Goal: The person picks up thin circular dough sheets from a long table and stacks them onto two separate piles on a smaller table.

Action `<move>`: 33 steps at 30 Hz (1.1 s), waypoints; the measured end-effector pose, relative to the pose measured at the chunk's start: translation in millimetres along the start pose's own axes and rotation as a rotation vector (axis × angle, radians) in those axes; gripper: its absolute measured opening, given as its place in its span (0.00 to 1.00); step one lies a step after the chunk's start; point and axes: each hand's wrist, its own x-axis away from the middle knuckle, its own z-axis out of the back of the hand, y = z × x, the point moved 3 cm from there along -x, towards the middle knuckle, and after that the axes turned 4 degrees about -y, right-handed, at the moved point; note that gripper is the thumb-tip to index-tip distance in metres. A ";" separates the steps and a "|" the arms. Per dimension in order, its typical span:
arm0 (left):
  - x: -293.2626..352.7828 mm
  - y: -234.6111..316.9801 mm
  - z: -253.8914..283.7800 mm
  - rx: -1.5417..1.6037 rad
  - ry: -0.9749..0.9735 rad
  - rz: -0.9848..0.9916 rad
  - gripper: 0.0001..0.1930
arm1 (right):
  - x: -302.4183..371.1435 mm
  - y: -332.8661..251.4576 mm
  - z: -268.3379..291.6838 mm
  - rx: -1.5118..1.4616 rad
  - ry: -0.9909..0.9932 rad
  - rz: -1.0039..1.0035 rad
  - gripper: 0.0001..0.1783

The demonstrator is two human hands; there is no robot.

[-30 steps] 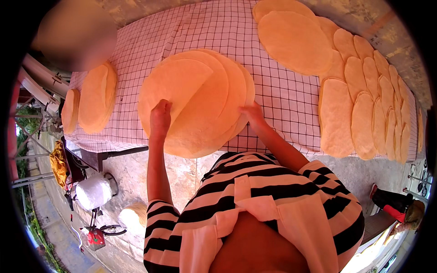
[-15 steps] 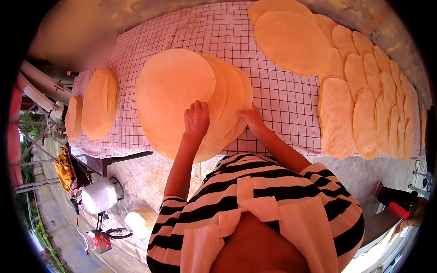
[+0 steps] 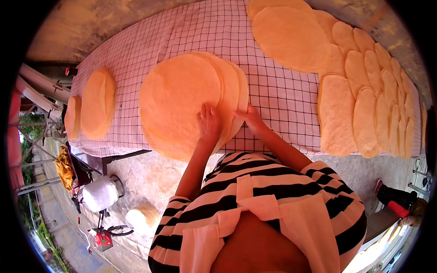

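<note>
In front of me, a stack of large, thin, round pale-orange sheets that look like flatbreads (image 3: 177,91) lies on a checked cloth (image 3: 282,100). The lower ones fan out to the right, with their edges showing in steps. My left hand (image 3: 209,122) lies on the top sheet near its lower right, fingers stretched out and pointing away from me. At the right rim of the stack, my right hand (image 3: 254,120) pinches the sheet edges, thumb on top. Its other fingers are partly hidden.
Large round sheets (image 3: 291,38) and overlapping oval stacks (image 3: 337,116) cover the table's right end. Two smaller stacks, one of them this oval pile (image 3: 98,104), lie at the left. Below stand a white drum (image 3: 101,194) and a pale round stack (image 3: 142,217) on the floor.
My left hand has slid right and slightly nearer, its curled fingers now straightened. The fanned sheets sit closer together on the right. A blurred round patch at the far left is gone.
</note>
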 end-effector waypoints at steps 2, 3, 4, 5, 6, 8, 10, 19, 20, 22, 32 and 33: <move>-4.8 8.5 13.7 0.123 -0.011 0.014 0.14 | 1.5 3.6 4.7 -0.003 -0.026 0.010 0.23; -4.0 9.4 11.7 0.057 -0.031 0.019 0.14 | 1.2 4.4 5.3 -0.002 -0.044 0.017 0.23; -3.5 10.0 8.1 -0.007 -0.050 0.024 0.14 | 0.8 5.4 5.2 0.032 -0.068 0.032 0.24; -3.0 11.1 5.1 -0.071 -0.070 0.028 0.14 | 0.5 6.4 5.1 0.066 -0.090 0.048 0.24; -2.2 12.5 2.1 -0.083 -0.073 0.047 0.14 | 0.1 6.4 4.6 0.100 -0.113 0.064 0.25; -0.6 14.6 -3.8 -0.106 -0.080 0.083 0.14 | -0.2 8.0 4.5 0.096 -0.111 0.057 0.25; -0.5 11.4 -8.5 -0.041 -0.115 0.106 0.14 | 0.4 8.0 3.4 0.065 -0.097 0.060 0.26; 3.5 -0.8 -2.9 -0.076 -0.033 0.057 0.15 | -0.6 9.3 4.1 -0.003 -0.073 0.040 0.25; 6.3 -8.3 -4.0 -0.059 -0.034 0.074 0.15 | -2.0 9.6 2.0 0.006 -0.067 0.034 0.24; 3.1 -26.3 3.6 0.181 -0.046 0.099 0.11 | -5.3 14.0 5.1 0.039 -0.053 0.034 0.23; -85.1 -123.2 222.9 0.072 0.270 0.171 0.05 | -4.3 3.1 -2.4 0.145 0.065 -0.003 0.22; -85.2 -102.3 224.8 0.042 0.242 0.083 0.05 | -3.8 -0.8 -6.1 0.156 0.087 -0.006 0.23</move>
